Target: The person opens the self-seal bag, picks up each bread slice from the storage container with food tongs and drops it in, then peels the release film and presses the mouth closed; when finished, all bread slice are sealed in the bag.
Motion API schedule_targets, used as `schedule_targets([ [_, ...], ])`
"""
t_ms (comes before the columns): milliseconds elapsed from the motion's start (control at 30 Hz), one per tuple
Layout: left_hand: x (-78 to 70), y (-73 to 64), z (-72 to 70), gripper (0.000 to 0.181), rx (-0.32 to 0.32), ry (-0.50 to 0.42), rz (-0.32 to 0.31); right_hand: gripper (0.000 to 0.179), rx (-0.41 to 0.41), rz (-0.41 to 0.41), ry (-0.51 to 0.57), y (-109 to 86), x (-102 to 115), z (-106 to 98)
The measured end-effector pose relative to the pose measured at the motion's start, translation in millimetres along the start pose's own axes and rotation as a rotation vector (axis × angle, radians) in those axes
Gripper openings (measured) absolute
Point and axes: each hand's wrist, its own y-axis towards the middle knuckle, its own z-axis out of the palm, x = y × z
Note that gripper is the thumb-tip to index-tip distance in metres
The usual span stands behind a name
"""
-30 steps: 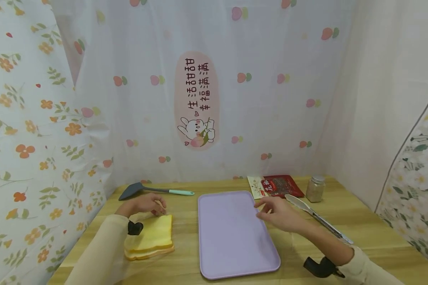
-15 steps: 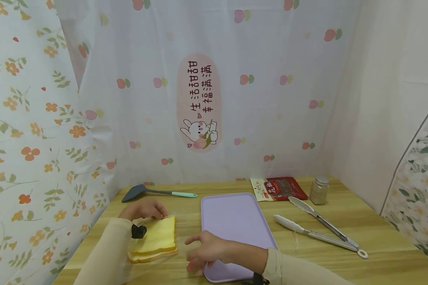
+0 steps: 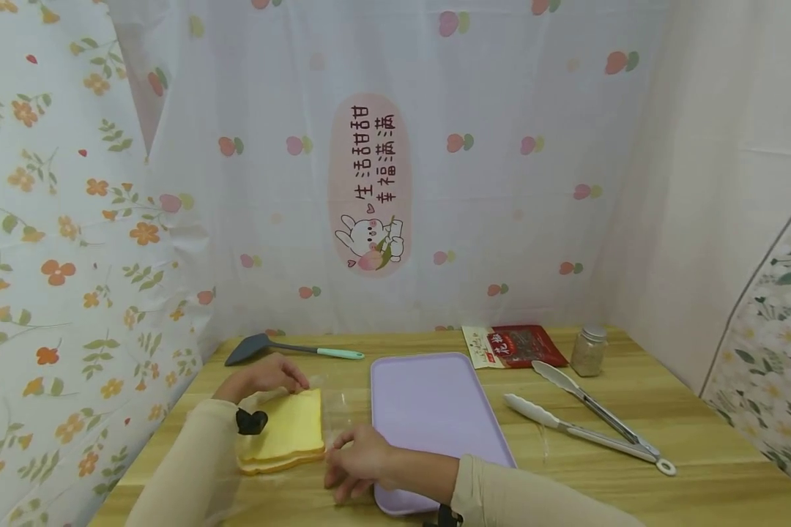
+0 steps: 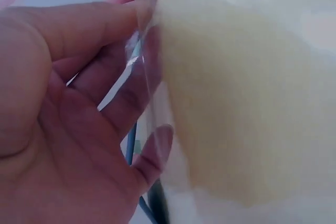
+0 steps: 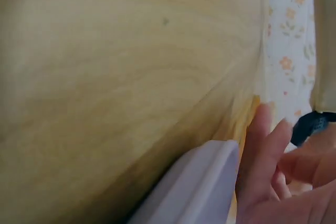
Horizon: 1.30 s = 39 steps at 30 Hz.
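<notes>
Two stacked slices of bread [image 3: 283, 428] lie at the left of the table inside a clear plastic bag [image 3: 338, 410]. At their far edge, my left hand [image 3: 270, 375] pinches the film; the left wrist view shows my left hand [image 4: 94, 82] with thumb and fingertips on the bag's folded edge, the bread [image 4: 236, 98] blurred beside it. My right hand [image 3: 362, 461] hangs with loosely bent fingers by the near right corner of the bread, over the tray's left edge. In the right wrist view, my right hand [image 5: 268, 166] has its fingers alongside the crust.
A lilac tray [image 3: 428, 399] lies in the middle of the wooden table [image 3: 587, 505]. Behind are a dark spatula [image 3: 290, 347], a red and cream spice packet [image 3: 514, 346] and a glass jar [image 3: 589, 353]. Spread tongs [image 3: 593, 433] lie right of the tray.
My right hand has swung left from the tongs and tray's right side to the bread's near corner. The tongs, first partly hidden, now show fully. My left hand stays at the bread's far edge.
</notes>
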Motion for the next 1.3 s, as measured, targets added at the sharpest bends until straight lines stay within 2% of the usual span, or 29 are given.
schedule_targets([
  [100,-3.6,-3.5,-0.2,0.016,-0.071,-0.036,-0.004,0.007,-0.083,-0.082,-0.036,-3.5,5,-7],
  [233,-7.2,-12.4,2.9,0.019,-0.165,-0.092,-0.008,0.009,-0.136,-0.191,-0.115,-10.1,14,-28],
  [400,-18.2,-24.6,10.7,0.021,-0.300,-0.222,0.003,0.010,-0.148,-0.415,-0.251,-17.0,20,-59],
  [533,-34.2,-31.0,19.9,0.023,-0.421,-0.331,0.056,0.007,-0.217,-0.597,-0.406,-22.7,26,-81],
  [600,-44.4,-32.3,24.8,0.023,-0.481,-0.397,0.101,0.006,-0.278,-0.661,-0.477,-25.9,30,-92],
  [733,-66.3,-33.4,34.2,0.012,-0.590,-0.534,0.246,0.005,-0.369,-0.739,-0.555,-33.1,40,-111],
  [800,-75.6,-33.7,38.2,0.009,-0.626,-0.599,0.329,0.007,-0.392,-0.769,-0.575,-36.9,44,-119],
  [900,-88.9,-31.8,46.3,0.019,-0.659,-0.687,0.459,0.010,-0.415,-0.798,-0.590,-40.6,48,-133],
  [1067,-116.9,-24.2,55.2,0.032,-0.641,-0.834,0.663,0.010,-0.435,-0.798,-0.538,-46.1,56,-157],
  [1200,-137.3,-16.7,58.8,0.037,-0.622,-0.889,0.730,0.008,-0.451,-0.820,-0.484,-51.5,61,-173],
  [1300,-147.9,-11.3,61.8,0.036,-0.591,-0.895,0.785,0.007,-0.473,-0.845,-0.445,-54.4,61,-182],
])
